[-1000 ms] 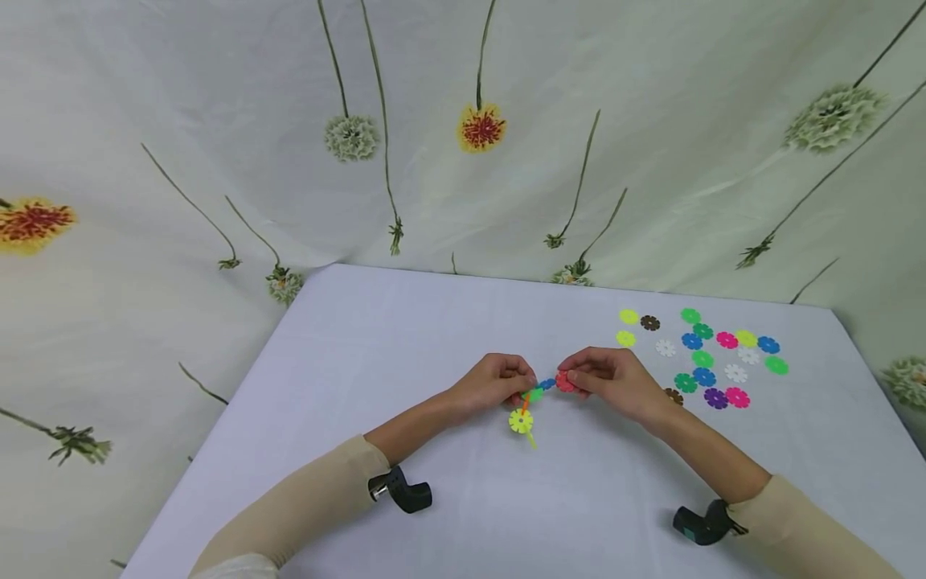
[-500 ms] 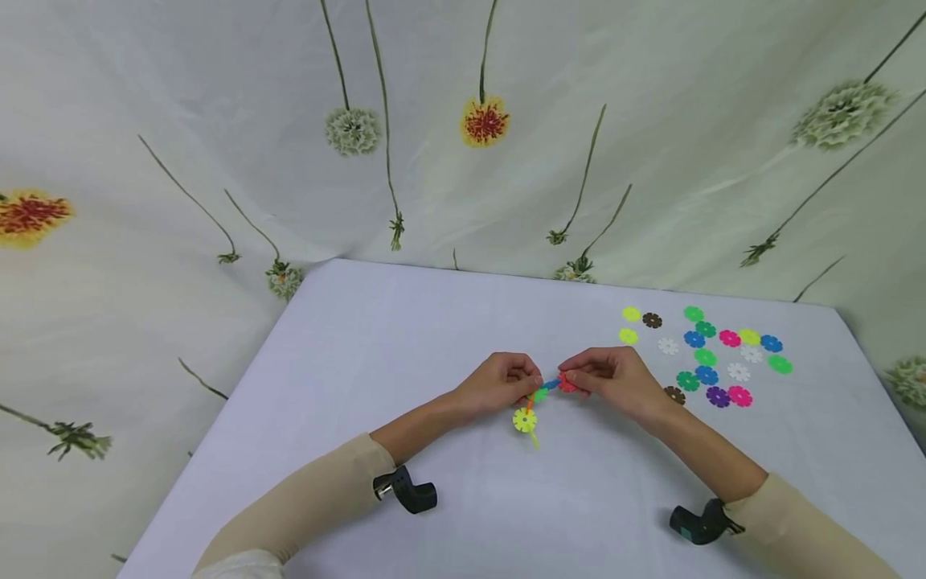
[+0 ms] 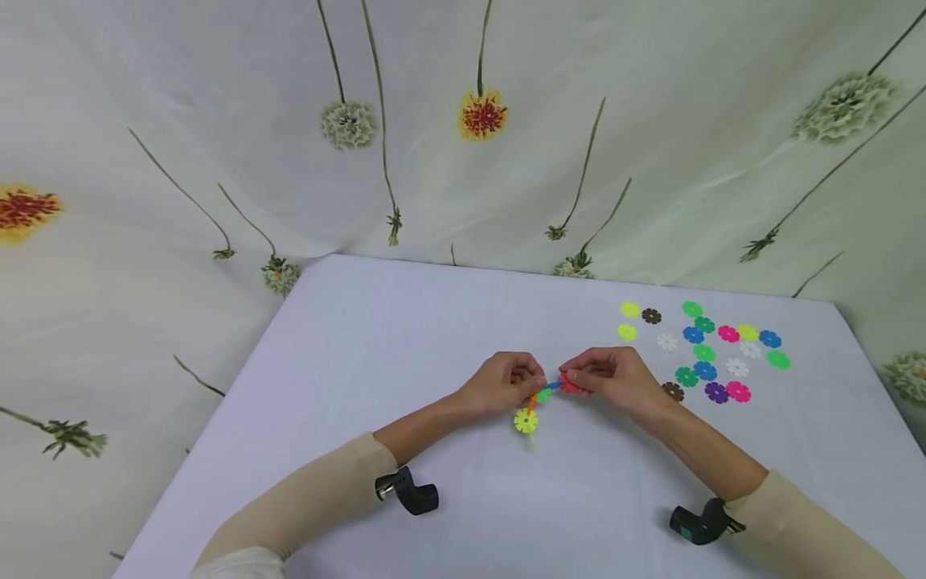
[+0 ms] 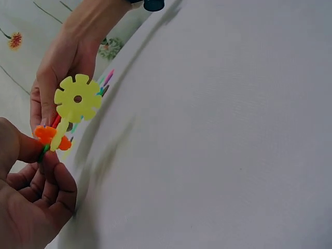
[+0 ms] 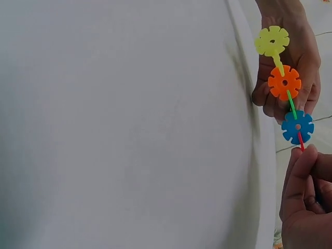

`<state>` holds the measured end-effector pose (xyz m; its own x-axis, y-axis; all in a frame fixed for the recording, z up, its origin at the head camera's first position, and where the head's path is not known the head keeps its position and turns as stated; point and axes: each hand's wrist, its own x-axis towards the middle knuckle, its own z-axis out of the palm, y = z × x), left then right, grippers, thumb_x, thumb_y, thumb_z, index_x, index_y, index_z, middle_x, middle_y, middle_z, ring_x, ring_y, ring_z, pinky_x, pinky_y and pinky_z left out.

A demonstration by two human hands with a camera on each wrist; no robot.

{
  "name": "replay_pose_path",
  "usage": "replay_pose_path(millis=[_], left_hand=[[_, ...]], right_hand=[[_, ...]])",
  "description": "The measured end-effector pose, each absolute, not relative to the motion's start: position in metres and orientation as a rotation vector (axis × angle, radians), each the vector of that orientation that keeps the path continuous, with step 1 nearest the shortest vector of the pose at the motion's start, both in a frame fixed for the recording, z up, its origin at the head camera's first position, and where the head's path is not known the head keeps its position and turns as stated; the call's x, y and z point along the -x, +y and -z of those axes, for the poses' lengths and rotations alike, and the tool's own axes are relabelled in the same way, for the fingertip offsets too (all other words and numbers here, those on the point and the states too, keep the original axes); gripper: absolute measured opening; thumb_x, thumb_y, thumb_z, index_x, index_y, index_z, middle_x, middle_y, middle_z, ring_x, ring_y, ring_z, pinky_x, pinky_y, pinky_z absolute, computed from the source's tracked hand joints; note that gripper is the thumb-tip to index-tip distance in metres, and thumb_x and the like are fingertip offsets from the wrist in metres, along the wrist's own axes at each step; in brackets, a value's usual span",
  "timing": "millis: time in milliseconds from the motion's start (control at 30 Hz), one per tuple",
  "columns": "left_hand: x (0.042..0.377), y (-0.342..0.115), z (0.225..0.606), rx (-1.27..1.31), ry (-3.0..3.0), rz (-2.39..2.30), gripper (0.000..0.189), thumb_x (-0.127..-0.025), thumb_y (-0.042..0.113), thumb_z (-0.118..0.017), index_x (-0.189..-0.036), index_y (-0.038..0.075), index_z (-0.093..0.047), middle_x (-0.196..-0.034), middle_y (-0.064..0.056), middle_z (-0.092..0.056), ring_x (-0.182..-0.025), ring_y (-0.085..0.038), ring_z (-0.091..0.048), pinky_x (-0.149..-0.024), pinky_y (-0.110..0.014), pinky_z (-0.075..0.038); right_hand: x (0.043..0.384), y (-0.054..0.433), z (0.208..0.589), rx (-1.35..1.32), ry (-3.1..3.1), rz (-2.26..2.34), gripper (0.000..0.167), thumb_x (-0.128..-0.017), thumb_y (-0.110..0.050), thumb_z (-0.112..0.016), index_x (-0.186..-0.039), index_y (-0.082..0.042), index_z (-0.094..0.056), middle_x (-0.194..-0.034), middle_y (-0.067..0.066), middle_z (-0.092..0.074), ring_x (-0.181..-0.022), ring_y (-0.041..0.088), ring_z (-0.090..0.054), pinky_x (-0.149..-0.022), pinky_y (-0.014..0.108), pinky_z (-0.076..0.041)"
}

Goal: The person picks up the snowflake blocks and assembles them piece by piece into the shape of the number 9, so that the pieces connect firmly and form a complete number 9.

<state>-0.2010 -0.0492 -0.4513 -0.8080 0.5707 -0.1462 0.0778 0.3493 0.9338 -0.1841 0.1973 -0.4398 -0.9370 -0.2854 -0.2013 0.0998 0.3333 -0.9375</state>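
Note:
Between the two hands hangs a chain of notched plastic flower discs slotted into one another. My left hand (image 3: pixel 502 382) pinches it at a green disc (image 3: pixel 543 395), seen edge-on in the right wrist view. From there an orange disc (image 5: pixel 277 84) leads down to two yellow discs, the face-on one (image 4: pixel 89 108) dangling over the table. On the other side of the green comes a blue disc (image 5: pixel 290 130). Thumb and fingers of my right hand (image 3: pixel 618 378) pinch a red disc (image 3: pixel 569 384), whose edge meets the blue one; the fingers partly cover it.
Several loose flower discs lie flat at the right back of the white table (image 3: pixel 405 322), among them a purple disc (image 3: pixel 716 392) and a brown disc (image 3: pixel 651 316). Behind hangs a flower-printed cloth (image 3: pixel 419 177). Black wrist cameras jut from both sleeves.
My left hand has edged right, closer to the right hand, and the dangling yellow discs have shifted slightly with it. Both hands keep their pinch on the chain.

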Motion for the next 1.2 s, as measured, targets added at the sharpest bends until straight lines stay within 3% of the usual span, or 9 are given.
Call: replay_pose_path(millis=[300, 533, 733, 1000, 1200], left_hand=[[0.197, -0.052, 0.455, -0.516, 2.109, -1.526, 0.014, -0.106, 0.018, -0.066, -0.109, 0.005, -0.071, -0.086, 0.000, -0.070, -0.075, -0.012, -0.068, -0.075, -0.021, -0.058], [0.196, -0.045, 0.453, -0.580, 2.013, -1.599, 0.020, -0.107, 0.024, -0.066, -0.108, 0.004, -0.070, -0.087, 0.002, -0.070, -0.075, -0.010, -0.067, -0.077, -0.023, -0.060], [0.196, -0.043, 0.448, -0.560, 2.001, -1.627, 0.015, -0.105, 0.015, -0.064, -0.108, 0.002, -0.070, -0.089, 0.001, -0.070, -0.078, -0.008, -0.066, -0.078, -0.022, -0.060], [0.196, -0.048, 0.450, -0.545, 2.032, -1.612, 0.013, -0.104, 0.013, -0.066, -0.106, 0.001, -0.072, -0.088, 0.001, -0.072, -0.075, -0.009, -0.066, -0.076, -0.021, -0.060], [0.197, -0.053, 0.448, -0.509, 2.041, -1.613, 0.012, -0.104, 0.012, -0.066, -0.105, 0.001, -0.071, -0.086, 0.003, -0.072, -0.075, -0.009, -0.065, -0.075, -0.021, -0.059]], right_hand=[[0.180, 0.202, 0.437, 0.152, 2.230, 1.735, 0.039, -0.103, -0.023, -0.074, -0.133, 0.001, -0.067, -0.117, 0.010, -0.075, -0.097, 0.014, -0.078, -0.089, 0.023, -0.063], [0.181, 0.200, 0.436, 0.274, 2.171, 1.756, 0.032, -0.102, -0.020, -0.075, -0.124, 0.002, -0.070, -0.106, 0.003, -0.080, -0.095, 0.013, -0.078, -0.091, 0.026, -0.064], [0.180, 0.192, 0.438, 0.299, 2.128, 1.771, 0.030, -0.101, -0.016, -0.076, -0.121, 0.005, -0.069, -0.098, 0.000, -0.080, -0.091, 0.013, -0.078, -0.087, 0.027, -0.064], [0.192, 0.203, 0.439, 0.325, 2.394, 1.601, 0.027, -0.102, -0.016, -0.074, -0.124, 0.000, -0.070, -0.109, 0.016, -0.079, -0.092, 0.026, -0.078, -0.085, 0.026, -0.063], [0.218, 0.232, 0.441, 0.245, 2.779, 1.212, 0.021, -0.102, -0.019, -0.073, -0.119, -0.007, -0.075, -0.117, 0.015, -0.076, -0.102, 0.028, -0.073, -0.081, 0.028, -0.058]])
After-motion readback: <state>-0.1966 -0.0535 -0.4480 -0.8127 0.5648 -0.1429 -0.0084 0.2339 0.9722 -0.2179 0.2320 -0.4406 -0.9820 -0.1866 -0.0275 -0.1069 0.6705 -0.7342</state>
